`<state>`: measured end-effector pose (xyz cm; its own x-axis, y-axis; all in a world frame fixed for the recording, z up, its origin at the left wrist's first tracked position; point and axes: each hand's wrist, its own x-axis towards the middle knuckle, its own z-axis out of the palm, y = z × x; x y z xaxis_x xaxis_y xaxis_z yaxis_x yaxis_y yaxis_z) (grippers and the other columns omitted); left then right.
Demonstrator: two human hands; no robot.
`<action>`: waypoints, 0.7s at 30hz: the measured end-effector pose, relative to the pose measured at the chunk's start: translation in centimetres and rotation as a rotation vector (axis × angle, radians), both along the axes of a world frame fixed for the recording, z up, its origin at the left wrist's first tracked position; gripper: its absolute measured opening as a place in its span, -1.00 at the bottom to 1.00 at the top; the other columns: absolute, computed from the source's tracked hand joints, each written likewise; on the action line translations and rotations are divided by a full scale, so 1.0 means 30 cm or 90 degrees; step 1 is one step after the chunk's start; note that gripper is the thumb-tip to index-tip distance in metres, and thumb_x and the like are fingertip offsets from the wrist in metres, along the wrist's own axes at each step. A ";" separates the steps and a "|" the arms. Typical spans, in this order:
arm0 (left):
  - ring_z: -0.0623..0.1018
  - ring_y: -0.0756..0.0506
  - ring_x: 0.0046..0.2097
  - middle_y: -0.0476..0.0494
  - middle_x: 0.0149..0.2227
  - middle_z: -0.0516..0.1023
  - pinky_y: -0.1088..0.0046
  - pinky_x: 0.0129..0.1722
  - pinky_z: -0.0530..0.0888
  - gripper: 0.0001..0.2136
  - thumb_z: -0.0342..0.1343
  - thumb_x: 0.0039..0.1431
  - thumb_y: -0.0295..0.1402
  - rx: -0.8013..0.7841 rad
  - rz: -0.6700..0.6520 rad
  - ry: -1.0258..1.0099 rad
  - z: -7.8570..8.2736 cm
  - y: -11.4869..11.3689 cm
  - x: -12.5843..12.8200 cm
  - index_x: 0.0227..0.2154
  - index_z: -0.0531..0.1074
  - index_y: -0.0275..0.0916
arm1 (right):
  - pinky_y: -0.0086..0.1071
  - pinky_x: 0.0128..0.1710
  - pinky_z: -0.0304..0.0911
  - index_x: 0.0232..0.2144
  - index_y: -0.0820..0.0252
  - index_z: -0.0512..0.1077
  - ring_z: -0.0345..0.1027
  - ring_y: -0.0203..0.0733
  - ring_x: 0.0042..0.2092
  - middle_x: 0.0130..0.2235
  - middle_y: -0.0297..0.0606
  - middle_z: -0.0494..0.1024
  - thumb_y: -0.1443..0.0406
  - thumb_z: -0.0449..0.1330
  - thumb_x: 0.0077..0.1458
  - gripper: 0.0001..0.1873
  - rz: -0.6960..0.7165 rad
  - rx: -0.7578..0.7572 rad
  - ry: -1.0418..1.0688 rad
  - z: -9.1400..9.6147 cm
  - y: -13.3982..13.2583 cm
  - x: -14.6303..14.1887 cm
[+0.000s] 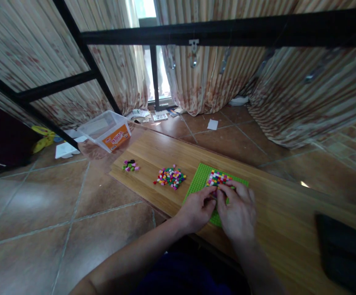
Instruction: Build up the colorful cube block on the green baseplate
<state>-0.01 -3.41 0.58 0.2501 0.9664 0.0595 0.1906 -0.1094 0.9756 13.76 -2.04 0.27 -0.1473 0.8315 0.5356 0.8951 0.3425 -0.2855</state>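
A green studded baseplate lies on the wooden table, with a patch of small multicoloured bricks fixed on its upper middle. Over the near edge of that patch my left hand is closed, thumb and forefinger pinched together. Right beside it, my right hand is closed too, its fingertips bent down onto the bricks and almost meeting the left ones. What the fingertips hold is hidden. To the left of the plate sits a loose pile of mixed small bricks. Farther left is a smaller cluster of pink, green and black bricks.
A clear plastic box with an orange label stands at the table's far left end. A dark flat object lies on the table at right. A black metal frame crosses above, before striped curtains.
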 end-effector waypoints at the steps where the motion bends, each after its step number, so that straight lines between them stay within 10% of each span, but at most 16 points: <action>1: 0.57 -0.10 -0.18 -0.16 -0.15 0.61 0.39 -0.10 0.50 -0.63 0.00 0.19 -0.51 0.002 -0.006 -0.003 0.004 0.002 0.002 0.06 0.45 -0.25 | -0.09 -0.05 0.32 -0.25 0.23 0.57 0.33 0.00 -0.05 -0.09 -0.06 0.52 0.27 0.07 0.27 -0.72 -0.004 -0.003 0.002 -0.001 0.001 0.000; 21: 0.57 -0.13 -0.25 -0.13 -0.26 0.61 0.39 -0.20 0.46 -0.61 0.02 0.19 -0.46 -0.022 0.027 0.094 0.021 -0.004 0.019 0.08 0.43 -0.23 | -0.02 -0.04 0.32 0.08 0.29 0.40 0.40 0.00 -0.07 0.03 0.06 0.48 -0.01 0.24 0.02 -0.33 -0.179 -0.198 0.417 -0.040 0.047 0.015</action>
<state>0.57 -3.53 1.22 0.2124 0.9771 -0.0080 0.3356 -0.0653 0.9398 14.20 -0.65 -0.94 0.3580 0.9169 0.1766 0.5516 -0.0551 -0.8323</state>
